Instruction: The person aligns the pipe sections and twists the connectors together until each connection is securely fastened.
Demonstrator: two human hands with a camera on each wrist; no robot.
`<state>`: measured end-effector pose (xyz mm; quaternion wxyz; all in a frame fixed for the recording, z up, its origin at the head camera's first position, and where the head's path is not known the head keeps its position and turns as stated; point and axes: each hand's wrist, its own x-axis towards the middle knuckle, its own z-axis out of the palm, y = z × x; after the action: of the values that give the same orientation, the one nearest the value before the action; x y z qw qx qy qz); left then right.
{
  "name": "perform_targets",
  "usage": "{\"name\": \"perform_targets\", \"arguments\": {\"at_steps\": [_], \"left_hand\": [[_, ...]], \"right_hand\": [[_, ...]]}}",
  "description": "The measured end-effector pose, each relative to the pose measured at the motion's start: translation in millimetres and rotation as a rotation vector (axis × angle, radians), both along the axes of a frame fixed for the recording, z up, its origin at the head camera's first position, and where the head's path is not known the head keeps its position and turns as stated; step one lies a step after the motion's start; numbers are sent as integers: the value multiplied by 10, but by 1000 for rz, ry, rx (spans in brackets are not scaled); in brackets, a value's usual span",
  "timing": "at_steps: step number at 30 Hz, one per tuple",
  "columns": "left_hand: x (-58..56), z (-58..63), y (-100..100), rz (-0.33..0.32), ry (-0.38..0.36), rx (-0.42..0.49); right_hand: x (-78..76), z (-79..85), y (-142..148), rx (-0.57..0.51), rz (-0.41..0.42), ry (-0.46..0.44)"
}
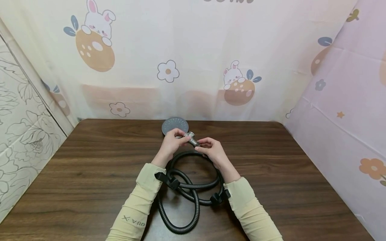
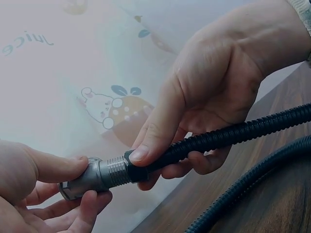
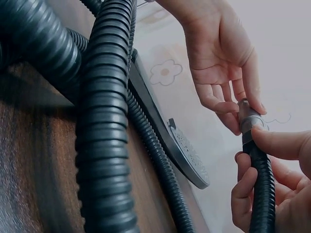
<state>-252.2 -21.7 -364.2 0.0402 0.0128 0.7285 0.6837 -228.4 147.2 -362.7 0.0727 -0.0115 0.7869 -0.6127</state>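
Observation:
A silvery metal fitting [image 2: 85, 180] with an exposed male thread is pinched between the thumb and fingers of my left hand [image 1: 170, 146]. My right hand [image 1: 212, 152] grips the end of the black ribbed shower hose [image 2: 209, 139], its thumb on the dark hex nut [image 2: 136, 167]. The nut meets the fitting's threaded end, and several turns of thread show beside it. Below my hands the rest of the hose lies in loose loops on the table. Behind my left hand lies a shower head [image 1: 175, 125] with a round grey spray face turned up.
The dark wood-grain table [image 1: 286, 187] ends at a patterned curtain [image 1: 196, 67] along the back. Black straps [image 1: 172, 181] sit at both wrists, over the pale yellow sleeves [image 1: 140, 197]. The hose loops lie between my forearms.

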Motion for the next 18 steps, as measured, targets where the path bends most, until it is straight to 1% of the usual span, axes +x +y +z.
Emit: {"name": "perform_targets", "arguments": {"at_steps": [7,13,18], "left_hand": [[13,5,9,-11,1,38],[26,10,17,-22,37,-4],[36,21,24,-18,45,-24]], "right_hand": [[5,0,3,3,-2,-13],[0,7,7,0,5,-8],[-5,8,21,-9,10,-8]]}}
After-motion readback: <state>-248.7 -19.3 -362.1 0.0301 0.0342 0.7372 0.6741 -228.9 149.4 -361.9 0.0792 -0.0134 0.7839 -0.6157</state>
